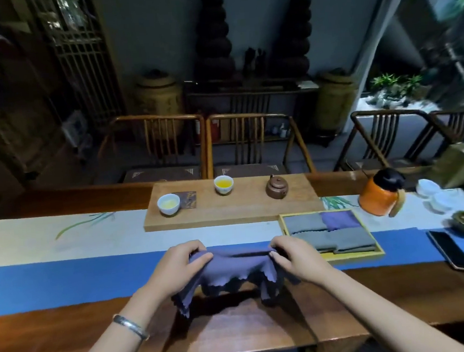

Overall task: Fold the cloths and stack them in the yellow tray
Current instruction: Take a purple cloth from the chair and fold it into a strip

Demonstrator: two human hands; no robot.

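Both hands are holding a purple cloth (pixel 234 270) up over the wooden table (pixel 251 327), the left hand (pixel 177 266) and the right hand (pixel 292 257) each pinching its upper edge with curled fingers while its wavy hem is hanging toward the person. Just beyond the right hand, the yellow tray (pixel 355 256) is sitting on the blue runner (pixel 66 277), holding folded grey and purple cloths. Farther off, a wooden tea board (pixel 244 211) is carrying two cups and a small teapot (pixel 277 187).
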